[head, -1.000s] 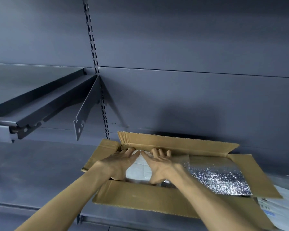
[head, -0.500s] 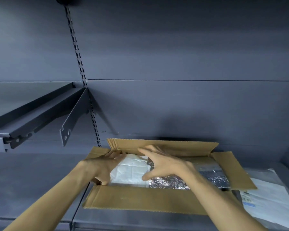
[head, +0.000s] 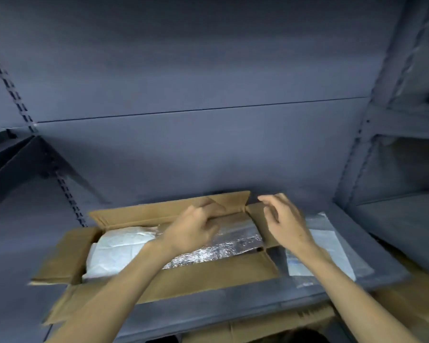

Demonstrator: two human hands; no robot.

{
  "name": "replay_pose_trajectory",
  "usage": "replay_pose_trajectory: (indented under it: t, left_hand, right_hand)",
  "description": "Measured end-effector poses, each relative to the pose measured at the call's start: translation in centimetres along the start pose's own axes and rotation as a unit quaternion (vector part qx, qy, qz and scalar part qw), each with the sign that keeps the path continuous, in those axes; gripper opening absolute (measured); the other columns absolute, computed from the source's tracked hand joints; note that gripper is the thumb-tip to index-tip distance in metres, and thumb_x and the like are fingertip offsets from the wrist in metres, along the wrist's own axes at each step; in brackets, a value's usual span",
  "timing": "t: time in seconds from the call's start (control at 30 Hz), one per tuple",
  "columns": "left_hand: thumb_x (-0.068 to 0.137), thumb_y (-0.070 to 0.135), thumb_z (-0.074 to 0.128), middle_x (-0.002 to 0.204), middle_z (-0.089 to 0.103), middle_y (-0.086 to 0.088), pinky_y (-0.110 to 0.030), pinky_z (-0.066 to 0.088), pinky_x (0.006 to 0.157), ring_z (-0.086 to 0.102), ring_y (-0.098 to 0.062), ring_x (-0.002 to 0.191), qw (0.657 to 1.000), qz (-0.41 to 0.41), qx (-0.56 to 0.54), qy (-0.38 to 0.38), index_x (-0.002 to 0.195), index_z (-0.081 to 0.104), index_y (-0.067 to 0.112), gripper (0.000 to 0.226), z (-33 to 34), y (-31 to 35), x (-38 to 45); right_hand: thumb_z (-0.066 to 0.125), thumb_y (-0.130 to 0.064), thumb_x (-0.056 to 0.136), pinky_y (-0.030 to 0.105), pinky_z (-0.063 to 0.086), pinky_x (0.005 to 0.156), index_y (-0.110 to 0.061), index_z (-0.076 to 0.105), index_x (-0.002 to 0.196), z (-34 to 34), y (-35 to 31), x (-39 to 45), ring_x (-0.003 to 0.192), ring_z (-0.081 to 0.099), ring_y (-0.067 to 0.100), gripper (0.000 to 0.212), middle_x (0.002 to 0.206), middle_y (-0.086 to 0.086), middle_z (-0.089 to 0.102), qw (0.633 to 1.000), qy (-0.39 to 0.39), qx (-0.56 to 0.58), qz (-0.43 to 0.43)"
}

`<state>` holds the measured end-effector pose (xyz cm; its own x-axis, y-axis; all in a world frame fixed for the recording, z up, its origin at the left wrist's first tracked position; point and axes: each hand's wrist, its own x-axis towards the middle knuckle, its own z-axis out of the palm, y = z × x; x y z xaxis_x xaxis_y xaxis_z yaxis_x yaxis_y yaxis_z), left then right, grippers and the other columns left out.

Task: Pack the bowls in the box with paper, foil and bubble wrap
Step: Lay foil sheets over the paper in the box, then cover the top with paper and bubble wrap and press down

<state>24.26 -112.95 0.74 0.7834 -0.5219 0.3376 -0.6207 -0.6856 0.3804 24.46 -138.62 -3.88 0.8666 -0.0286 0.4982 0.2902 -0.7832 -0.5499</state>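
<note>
Matt cardboard box (head: 183, 280), shiny crinkled foil (head: 233, 243), white paper (head: 119, 251).

Open cardboard box (head: 208, 280) holds white paper (head: 119, 248) beside silver foil (head: 235, 241).

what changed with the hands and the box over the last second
Both hands left the white paper bundle and moved right: the left hand now reaches over the foil toward the back flap, and the right hand hangs open above the right flap. Neither holds anything. The box, flaps open, and its contents stayed put.

Both hands (head: 192, 231) (head: 286, 221) hover above the open box (head: 208, 278).
</note>
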Motion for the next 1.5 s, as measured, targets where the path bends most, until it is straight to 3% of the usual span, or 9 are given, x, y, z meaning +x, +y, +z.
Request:
replay_pose_trajectory:
  t: [0.1,0.23,0.5,0.7,0.87,1.0,1.1,1.3,1.5]
  left_hand:
    - [0.089,0.018,0.057,0.124,0.06,-0.002,-0.035,0.046,0.099,0.059,-0.021,0.114,0.998,0.039,-0.037,-0.024,0.124,0.064,0.016,0.036,3.8,3.9,3.2]
    - [0.095,0.019,0.059,0.128,0.06,0.0,-0.035,0.043,0.103,0.057,-0.019,0.12,0.994,0.076,-0.051,-0.067,0.127,0.063,0.017,0.032,8.6,7.3,6.2]
    - [0.095,0.02,0.055,0.137,0.056,-0.004,-0.032,0.039,0.109,0.052,-0.021,0.128,0.983,0.09,-0.03,-0.155,0.136,0.057,0.017,0.041,14.7,11.2,9.7]
    - [0.092,0.02,0.062,0.126,0.061,0.004,-0.027,0.045,0.095,0.063,-0.016,0.103,0.985,0.037,-0.115,-0.121,0.127,0.062,0.021,0.035,14.9,10.3,9.5]
    - [0.087,0.025,0.06,0.12,0.068,0.011,-0.037,0.047,0.106,0.062,-0.007,0.116,0.965,-0.033,-0.243,-0.095,0.118,0.066,0.026,0.031,13.4,9.2,8.0]
    - [0.088,0.023,0.062,0.116,0.069,0.016,-0.038,0.049,0.104,0.063,-0.004,0.114,0.969,-0.031,-0.234,-0.073,0.109,0.063,0.044,0.03,12.0,7.7,6.9]
    - [0.091,0.014,0.065,0.115,0.069,0.018,-0.037,0.05,0.102,0.063,-0.002,0.112,0.97,-0.037,-0.235,-0.038,0.11,0.065,0.034,0.028,11.1,6.6,6.7]
    - [0.095,0.029,0.068,0.109,0.071,0.017,-0.026,0.05,0.092,0.065,-0.003,0.107,0.929,-0.108,-0.348,0.056,0.112,0.067,0.033,0.018,8.0,6.0,6.2]
    - [0.088,0.051,0.065,0.113,0.068,0.005,-0.028,0.06,0.072,0.071,-0.007,0.094,0.856,-0.227,-0.445,0.135,0.127,0.055,0.022,0.049,3.9,4.2,3.3]
  right_hand:
    - [0.059,-0.005,0.094,0.046,0.053,0.083,-0.016,0.068,0.113,-3.8,5.5,-3.0,0.099,0.064,0.032,0.024,0.105,0.007,0.065,0.984,0.098,-0.058,0.138]
    - [0.062,-0.028,0.097,0.049,0.051,0.094,-0.017,0.064,0.121,-6.1,11.8,-7.9,0.117,0.058,0.034,0.026,0.12,0.01,0.064,0.935,-0.031,-0.152,0.319]
    - [0.06,-0.046,0.096,0.049,0.043,0.105,-0.017,0.049,0.136,-5.1,13.7,-10.6,0.13,0.05,0.032,0.05,0.133,0.009,0.056,0.897,-0.074,-0.182,0.397]
    - [0.067,-0.036,0.096,0.048,0.05,0.096,-0.021,0.066,0.114,-5.9,13.7,-10.0,0.114,0.058,0.033,0.023,0.108,0.003,0.056,0.931,0.003,-0.079,0.357]
    - [0.071,-0.053,0.088,0.049,0.046,0.1,-0.017,0.052,0.129,-4.6,13.9,-9.6,0.124,0.055,0.032,0.057,0.124,0.009,0.059,0.906,-0.068,-0.106,0.404]
    - [0.076,-0.032,0.089,0.04,0.052,0.093,-0.019,0.064,0.11,-3.8,12.8,-8.9,0.108,0.067,0.024,0.027,0.107,0.001,0.07,0.916,-0.037,-0.067,0.394]
    - [0.07,-0.026,0.094,0.035,0.051,0.085,-0.018,0.068,0.103,-4.2,11.2,-7.9,0.102,0.064,0.023,0.013,0.102,0.002,0.066,0.927,0.055,-0.06,0.365]
    - [0.062,-0.026,0.095,0.018,0.044,0.057,-0.03,0.049,0.097,-7.0,3.6,-4.4,0.077,0.055,0.004,0.014,0.091,-0.009,0.056,0.932,0.193,0.208,0.225]
    - [0.078,-0.012,0.082,0.025,0.054,0.081,-0.039,0.05,0.115,-4.3,-3.4,-3.2,0.099,0.069,0.004,0.051,0.108,-0.019,0.071,0.867,0.097,0.453,0.183]
